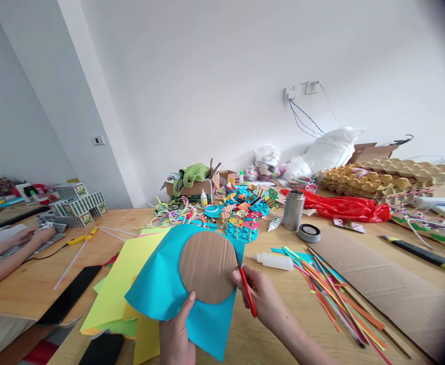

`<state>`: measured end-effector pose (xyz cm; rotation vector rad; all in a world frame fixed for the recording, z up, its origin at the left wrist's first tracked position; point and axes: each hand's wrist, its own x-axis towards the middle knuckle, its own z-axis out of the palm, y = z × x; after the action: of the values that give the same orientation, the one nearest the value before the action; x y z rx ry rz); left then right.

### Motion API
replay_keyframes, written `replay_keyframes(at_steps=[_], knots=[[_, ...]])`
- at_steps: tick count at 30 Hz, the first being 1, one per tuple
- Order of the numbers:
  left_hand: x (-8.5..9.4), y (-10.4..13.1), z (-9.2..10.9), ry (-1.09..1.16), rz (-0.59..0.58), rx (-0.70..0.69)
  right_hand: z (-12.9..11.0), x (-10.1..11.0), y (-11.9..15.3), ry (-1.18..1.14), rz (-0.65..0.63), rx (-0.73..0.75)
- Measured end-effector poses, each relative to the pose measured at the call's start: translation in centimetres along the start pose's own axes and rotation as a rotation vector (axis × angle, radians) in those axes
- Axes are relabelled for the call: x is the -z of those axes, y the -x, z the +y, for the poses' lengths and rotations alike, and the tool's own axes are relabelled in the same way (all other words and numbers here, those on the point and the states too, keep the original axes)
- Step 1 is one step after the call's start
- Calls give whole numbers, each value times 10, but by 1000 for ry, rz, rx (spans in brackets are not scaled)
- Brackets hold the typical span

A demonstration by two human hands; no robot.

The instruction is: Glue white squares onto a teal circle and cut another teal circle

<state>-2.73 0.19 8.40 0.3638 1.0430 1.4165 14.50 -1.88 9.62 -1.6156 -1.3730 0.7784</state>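
Observation:
My left hand (179,324) grips a sheet of blue paper (152,284) from below, its thumb pressed near the lower edge of a round cardboard disc (207,266) that lies against the sheet. The sheet is curled on its left side. Red-handled scissors (248,294) are in my right hand (260,291), with the blades at the right edge of the disc, over the blue paper; how far they are parted cannot be made out. Beneath and to the left lie yellow paper sheets (114,284).
Right of my hands lie a white squeeze bottle (273,261), colourful paper strips (329,289), a cardboard sheet (374,279) and a box cutter (423,253). Behind stand a metal canister (293,210), paper crafts (245,213) and egg trays (374,180). A co-worker's hands (28,238) show at left.

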Motion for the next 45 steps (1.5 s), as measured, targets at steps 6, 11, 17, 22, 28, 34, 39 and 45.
replay_keyframes(at_steps=[6, 11, 17, 22, 28, 34, 39, 45], knots=[[-5, 4, 5, -4, 13, 23, -1, 0, -1, 9, 26, -5], [-4, 4, 7, 3, 3, 30, -2, 3, -1, 17, 20, -3], [-2, 3, 6, -3, -21, 47, -2, 10, -2, 10, -32, 31], [-1, 1, 5, -6, -32, 60, -4, 14, -2, 6, -57, 55], [0, 0, 5, -12, -25, 51, -3, 16, -2, 3, -68, 57], [0, -1, 5, -11, -43, 24, 1, 17, -4, 22, -34, 58], [0, -2, 5, -12, -41, 18, -4, 21, -2, 49, -42, 49], [-2, 1, 8, -5, -42, 51, -6, 28, -2, 43, -71, 63]])
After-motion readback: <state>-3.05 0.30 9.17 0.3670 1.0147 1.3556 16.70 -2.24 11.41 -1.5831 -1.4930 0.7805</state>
